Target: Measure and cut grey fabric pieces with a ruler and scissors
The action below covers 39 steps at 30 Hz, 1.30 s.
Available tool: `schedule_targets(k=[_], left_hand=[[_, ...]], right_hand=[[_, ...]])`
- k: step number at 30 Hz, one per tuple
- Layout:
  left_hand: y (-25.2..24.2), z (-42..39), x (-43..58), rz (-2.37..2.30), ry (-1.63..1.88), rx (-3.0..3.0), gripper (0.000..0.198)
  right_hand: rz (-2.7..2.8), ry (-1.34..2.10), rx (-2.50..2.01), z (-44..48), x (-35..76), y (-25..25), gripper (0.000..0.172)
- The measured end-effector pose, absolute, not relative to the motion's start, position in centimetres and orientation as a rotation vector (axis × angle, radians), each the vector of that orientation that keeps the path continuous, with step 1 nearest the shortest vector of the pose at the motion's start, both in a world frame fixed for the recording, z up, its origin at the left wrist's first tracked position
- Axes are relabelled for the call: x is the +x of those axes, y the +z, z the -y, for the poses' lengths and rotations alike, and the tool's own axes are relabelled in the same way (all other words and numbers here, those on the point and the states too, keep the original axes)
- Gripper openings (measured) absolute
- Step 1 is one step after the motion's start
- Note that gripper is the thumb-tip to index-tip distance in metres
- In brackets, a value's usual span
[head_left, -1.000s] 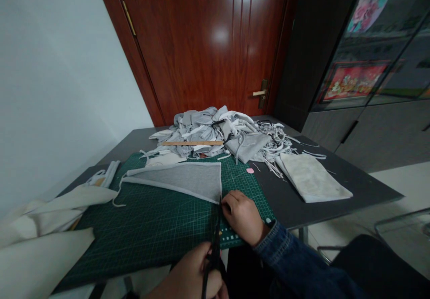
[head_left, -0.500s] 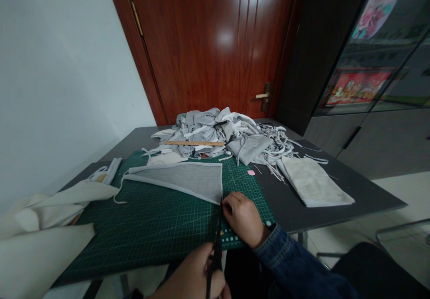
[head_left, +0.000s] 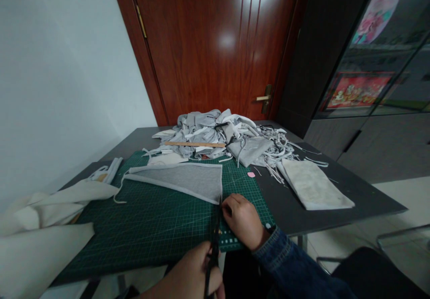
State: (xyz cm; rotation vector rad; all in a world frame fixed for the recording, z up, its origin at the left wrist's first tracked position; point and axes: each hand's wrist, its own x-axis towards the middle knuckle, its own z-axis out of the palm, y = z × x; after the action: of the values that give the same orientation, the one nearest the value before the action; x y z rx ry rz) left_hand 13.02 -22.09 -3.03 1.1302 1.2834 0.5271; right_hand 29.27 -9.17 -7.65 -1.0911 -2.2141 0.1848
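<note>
A long grey fabric piece point(head_left: 191, 180) with pale edges lies on a green cutting mat point(head_left: 151, 227), narrow at its left end and wide at the right. My left hand point(head_left: 198, 267) is closed around the handles of black scissors point(head_left: 215, 245), whose blades point away from me to the fabric's lower right corner. Beside the blade tips, my right hand point(head_left: 242, 218) rests on the mat with curled fingers, pinching at that same corner. Its fingers partly hide the pinched edge. A thin pale string point(head_left: 117, 196) trails from the narrow end.
A heap of grey and white fabric scraps point(head_left: 208, 128) fills the table's back, with a wooden ruler point(head_left: 195, 144) across it. Cream cloth point(head_left: 43, 240) lies at left, a folded off-white cloth point(head_left: 316, 187) at right. A pink scrap point(head_left: 251, 174) sits by the mat's edge.
The scissors' tips have shifted very slightly left at the fabric's corner. Both hands stay almost in place, and the camera view has tilted a little.
</note>
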Motion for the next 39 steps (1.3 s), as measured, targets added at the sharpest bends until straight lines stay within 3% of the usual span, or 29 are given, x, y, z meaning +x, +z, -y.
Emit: schedule_targets(k=[7,25,32,39], left_hand=[[-0.7,20.9,14.2,-1.443,0.44,1.082,0.014],[0.3,19.5,14.7,-1.394,0.441,1.048,0.017],[1.1,19.1,15.6,-1.402,0.409,1.003,0.031],[0.2,17.9,14.6,-1.365,0.454,0.991,0.028]], right_hand=[[2.191,0.187,-1.076,9.2,29.2,-7.7,0.019],[2.208,0.201,-1.114,9.3,28.9,-7.5,0.017],[2.193,0.172,-1.109,9.4,29.0,-7.5,0.019],[2.201,0.196,-1.122,9.4,28.9,-7.2,0.017]])
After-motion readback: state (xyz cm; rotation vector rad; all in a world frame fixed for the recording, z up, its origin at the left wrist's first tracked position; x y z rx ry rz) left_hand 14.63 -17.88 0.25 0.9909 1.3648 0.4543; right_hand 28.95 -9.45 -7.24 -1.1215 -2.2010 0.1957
